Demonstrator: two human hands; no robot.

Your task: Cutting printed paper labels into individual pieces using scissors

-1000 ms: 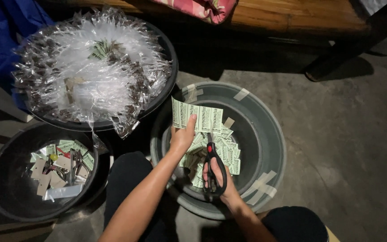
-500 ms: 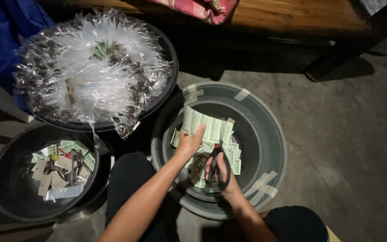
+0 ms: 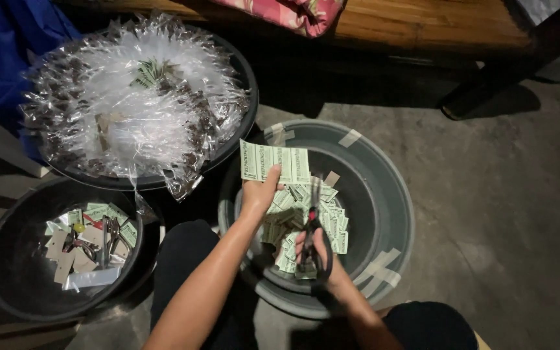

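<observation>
Green label sheet [image 3: 275, 163] gripped in left hand [image 3: 258, 194], right hand [image 3: 314, 249] clasping scissors [image 3: 311, 227] over grey tub [image 3: 384, 194].

left hand [image 3: 258, 194] holding label sheet [image 3: 275, 163], right hand [image 3: 315, 249] gripping scissors [image 3: 311, 233]

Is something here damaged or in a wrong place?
The grey tub has tape patches along its rim, which suggests repaired cracks. Otherwise nothing stands out: the left hand holds a green label sheet, the right hand holds scissors.
</observation>
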